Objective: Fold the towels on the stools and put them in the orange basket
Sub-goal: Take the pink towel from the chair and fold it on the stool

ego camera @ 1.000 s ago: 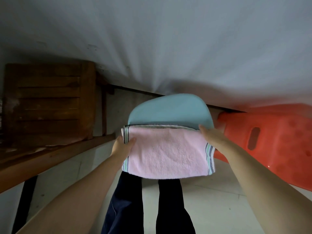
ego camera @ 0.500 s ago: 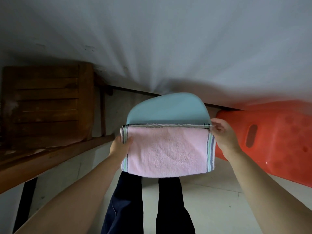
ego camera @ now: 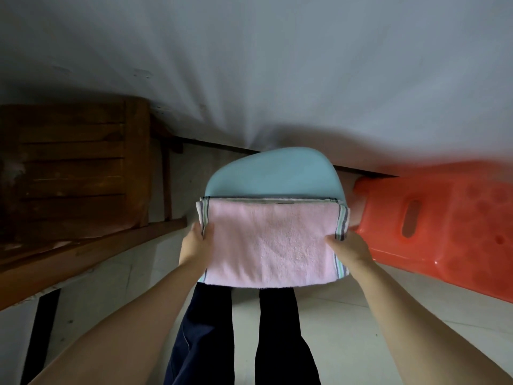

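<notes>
Towel: a pink towel (ego camera: 270, 243) with striped ends lay folded across the light-blue stool (ego camera: 273, 173), its near edge overhanging.
Left hand (ego camera: 195, 244): thumb curled over the left striped end, gripping it.
Right hand (ego camera: 350, 249): fingers pinched the right striped end.

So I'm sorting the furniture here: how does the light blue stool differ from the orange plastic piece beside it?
The light blue stool has a smooth, plain, rounded top; the orange piece is boxier, with a slot cut through it and dimpled marks. The blue stool carries the folded pink towel, held by the left hand and right hand; the orange piece carries nothing visible. Both look like glossy plastic and stand near the wall.
</notes>
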